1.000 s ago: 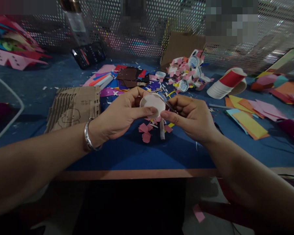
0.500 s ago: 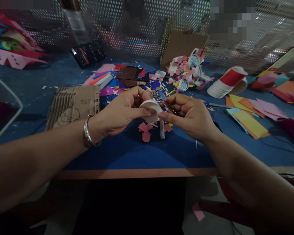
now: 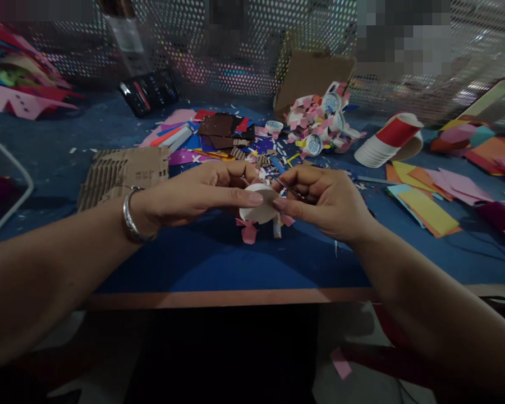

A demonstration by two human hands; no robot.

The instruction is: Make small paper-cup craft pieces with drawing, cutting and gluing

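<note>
My left hand (image 3: 197, 193), with a silver bangle on the wrist, pinches a small white paper cup (image 3: 258, 207) just above the blue table (image 3: 219, 258). My right hand (image 3: 324, 199) is closed beside it, its thumb on the cup's rim, and grips a thin dark metal tool (image 3: 289, 187) whose tip reaches the cup. Pink paper scraps (image 3: 248, 231) and a small pale tube (image 3: 276, 227) lie right below the cup.
A torn cardboard piece (image 3: 124, 171) lies to the left. Behind are coloured paper scraps (image 3: 219, 134), a pile of decorated cups (image 3: 320, 120), a stack of red-and-white cups (image 3: 387, 143), coloured sheets (image 3: 429, 202) at right, and a perforated metal screen (image 3: 244, 50).
My left hand turned flatter and tipped the cup, so its round bottom no longer faces me and it sits lower. The right hand stayed close against it.
</note>
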